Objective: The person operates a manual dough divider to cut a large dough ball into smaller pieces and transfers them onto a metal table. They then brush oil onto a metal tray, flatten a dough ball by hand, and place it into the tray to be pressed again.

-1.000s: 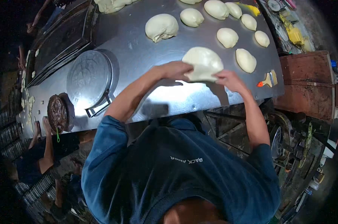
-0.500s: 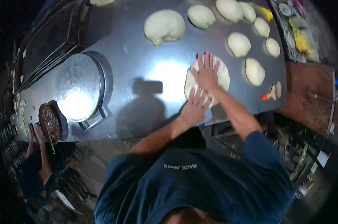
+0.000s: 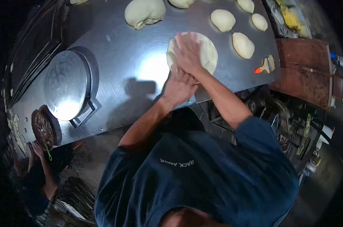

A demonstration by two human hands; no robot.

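Note:
A flattened pale dough disc (image 3: 209, 53) lies on the steel table (image 3: 118, 45). My right hand (image 3: 186, 53) rests flat on the disc, fingers spread and pointing away from me. My left hand (image 3: 179, 87) sits just behind it at the disc's near edge, its fingers partly under my right wrist and touching the dough. Neither hand grips anything. Both forearms reach out from dark blue sleeves.
Several dough balls lie beyond the disc, among them a big lump (image 3: 145, 11) and an oval one (image 3: 243, 44). An orange-handled brush (image 3: 265, 66) lies at the table's right edge. A round metal pan (image 3: 65, 85) stands left. Another person's hand (image 3: 37, 149) is by a dark round mould (image 3: 42, 128).
A second ago both hands held the dough up by its edges. It now lies on the table, pressed wider and flatter, with both hands on top of it.

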